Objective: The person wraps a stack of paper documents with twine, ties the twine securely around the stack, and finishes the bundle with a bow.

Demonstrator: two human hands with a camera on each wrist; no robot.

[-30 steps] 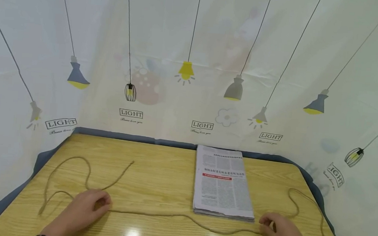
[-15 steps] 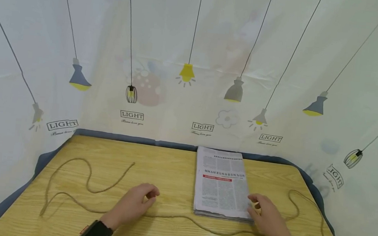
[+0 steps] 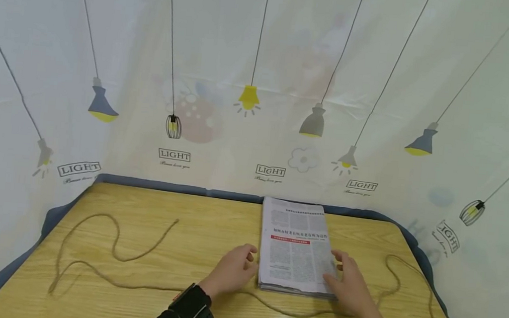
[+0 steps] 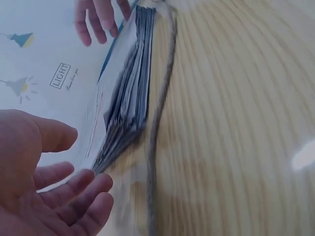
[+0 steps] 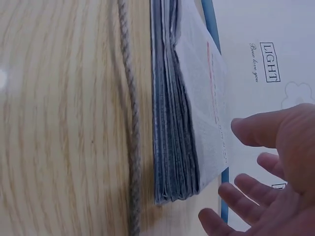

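Observation:
A folded stack of newspapers (image 3: 293, 258) lies at the back right of the wooden table, its layered edges showing in both wrist views. My left hand (image 3: 232, 270) is at the stack's left side, fingers spread and loosely bent, holding nothing. At the right side, my right hand (image 3: 350, 286) has its thumb over the stack's front right corner and its fingers along the edge. A thin brown rope (image 3: 134, 286) runs across the table in front of the newspapers; in the right wrist view the rope (image 5: 130, 98) shows its twisted strands.
The rope curves into loose bends at the left and at the far right of the wooden table (image 3: 212, 226). A white cloth (image 3: 216, 176) printed with hanging lamps rises behind the table, with a blue band along the table's back edge.
Both hands have left the rope, where they were a second ago. My left hand has moved right to the newspapers; my right hand has moved left to their right edge.

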